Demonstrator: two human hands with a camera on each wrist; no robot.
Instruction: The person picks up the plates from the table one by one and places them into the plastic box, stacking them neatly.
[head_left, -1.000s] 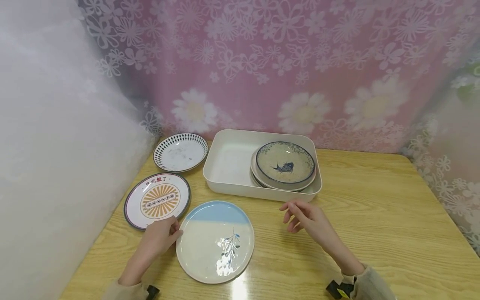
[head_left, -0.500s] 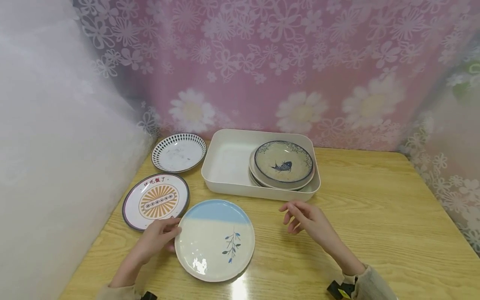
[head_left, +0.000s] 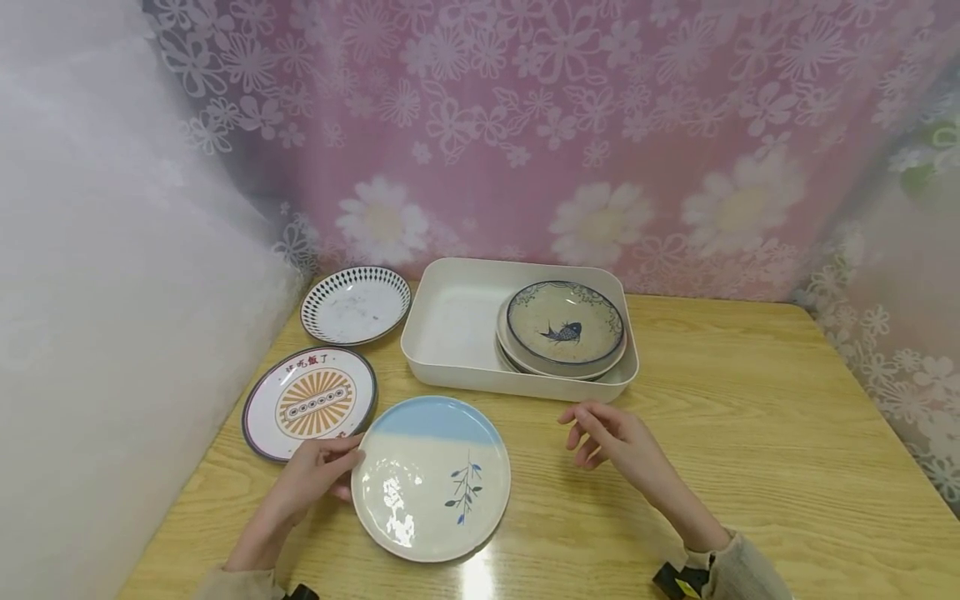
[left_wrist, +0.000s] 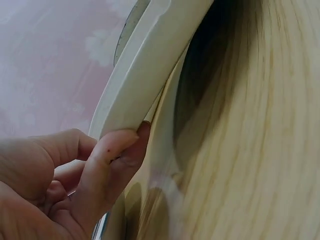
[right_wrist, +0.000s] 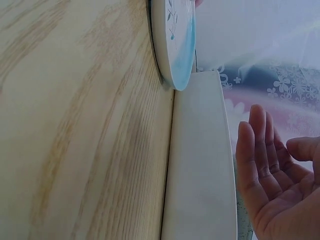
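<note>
A round plate [head_left: 431,479], blue at the far edge, cream below, with a small leaf sprig, lies on the wooden table [head_left: 750,433]. My left hand [head_left: 341,468] pinches its left rim, thumb on top. In the left wrist view my fingers [left_wrist: 107,160] curl under the plate's rim [left_wrist: 150,65], which stands a little off the wood. My right hand [head_left: 592,429] hovers open to the right of the plate and holds nothing. The right wrist view shows the right hand [right_wrist: 265,170] with its palm relaxed beside the tray wall [right_wrist: 200,165] and the plate [right_wrist: 177,40] edge-on.
A white rectangular tray [head_left: 450,333] at the back holds stacked plates, the top one a fish plate [head_left: 564,325]. A sunburst plate [head_left: 309,402] and a diamond-rimmed plate [head_left: 356,304] lie at the left. A white wall stands on the left and a floral curtain hangs behind.
The glare on the blue-and-cream plate has slid from the sprig toward the left, as my left hand tips its rim. The right hand has hardly moved.
</note>
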